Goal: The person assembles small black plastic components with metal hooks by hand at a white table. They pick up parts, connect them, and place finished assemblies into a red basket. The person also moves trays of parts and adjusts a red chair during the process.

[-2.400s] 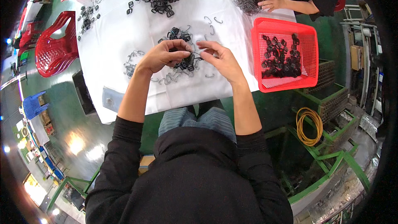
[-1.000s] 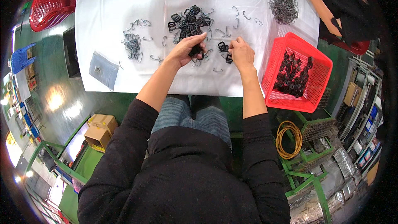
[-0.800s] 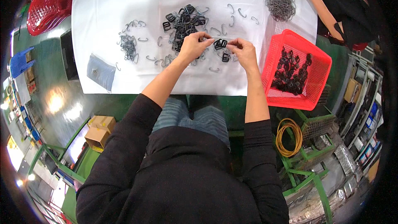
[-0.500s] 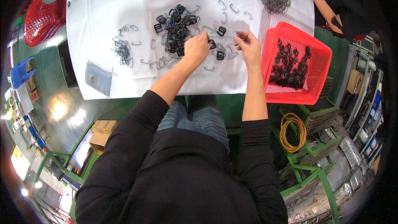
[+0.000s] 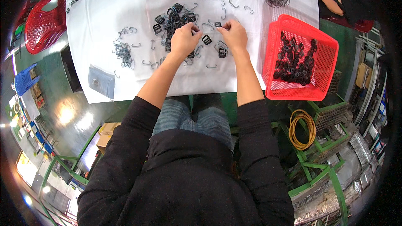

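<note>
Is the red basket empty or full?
Partly full: black buckles lie heaped inside the red basket, but its right wall shows bare beside them.

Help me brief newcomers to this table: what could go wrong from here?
1. A black slide buckle is at the right hand's fingertips; whether it is firmly gripped is unclear, so it might slip.
2. C-shaped wire hooks lie scattered around the buckle heap by the left hand; they could snag buckles or prick a finger.
3. The red plastic basket sits at the white-covered table's corner, its support hidden; a bump might tip it.
</note>
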